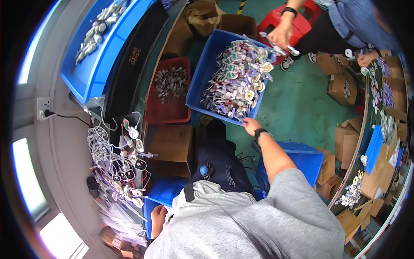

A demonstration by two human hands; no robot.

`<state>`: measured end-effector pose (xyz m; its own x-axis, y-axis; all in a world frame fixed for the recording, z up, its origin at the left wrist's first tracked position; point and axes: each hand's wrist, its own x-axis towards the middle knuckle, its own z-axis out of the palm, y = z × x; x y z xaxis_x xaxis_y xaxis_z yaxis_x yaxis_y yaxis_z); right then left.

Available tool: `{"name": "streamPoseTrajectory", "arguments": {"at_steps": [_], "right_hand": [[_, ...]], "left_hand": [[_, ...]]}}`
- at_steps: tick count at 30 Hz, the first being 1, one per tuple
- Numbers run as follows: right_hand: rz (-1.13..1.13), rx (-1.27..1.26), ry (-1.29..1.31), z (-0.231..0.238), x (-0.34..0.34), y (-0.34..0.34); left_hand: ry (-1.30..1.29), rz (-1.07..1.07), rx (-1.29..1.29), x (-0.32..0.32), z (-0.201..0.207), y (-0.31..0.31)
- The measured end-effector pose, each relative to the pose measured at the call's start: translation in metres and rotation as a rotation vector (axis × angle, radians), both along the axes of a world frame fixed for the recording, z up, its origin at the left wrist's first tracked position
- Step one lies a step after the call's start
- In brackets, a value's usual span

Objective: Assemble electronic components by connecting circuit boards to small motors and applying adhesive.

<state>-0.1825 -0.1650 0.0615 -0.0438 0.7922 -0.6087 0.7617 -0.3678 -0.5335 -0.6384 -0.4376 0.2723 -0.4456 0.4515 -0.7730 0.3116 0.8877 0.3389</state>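
My right hand (250, 126), with a dark band at its wrist, reaches out and grips the near rim of a blue plastic bin (199, 77). The bin is heaped with small white electrical parts (235, 80), some with red wires, green boards, purplish pieces or round yellowish discs. My left hand (158, 217) hangs low at my left side, its fingers loosely curled with nothing visible in them. Closest to it is another blue bin (166, 194), whose inside is mostly hidden.
Opposite, a person's hand (281, 35) holds white parts over the bin's far corner, near a red stool (304, 23). Left are a red crate (170, 114) of small parts, a carton (170, 144) and a bench with tangled white cables (101, 142). An upturned-looking blue bin (297, 157) stands right.
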Motion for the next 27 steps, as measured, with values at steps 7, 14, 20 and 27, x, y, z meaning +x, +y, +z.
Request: {"name": "streamPoseTrajectory", "arguments": {"at_steps": [7,14,20,27], "right_hand": [[0.429,-0.19,-0.076,-0.031,-0.088,0.056],[0.466,-0.028,0.039,-0.009,-0.115,0.027],[0.595,-0.125,0.099,0.051,-0.14,0.044],[0.742,-0.102,0.028,0.061,-0.136,0.077]], "left_hand": [[0.008,0.144,0.069,0.024,0.018,-0.032],[-0.059,0.541,0.122,0.051,0.003,-0.086],[-0.097,0.781,0.394,0.058,0.005,-0.056],[-0.197,0.931,0.477,0.054,0.026,-0.009]]}}
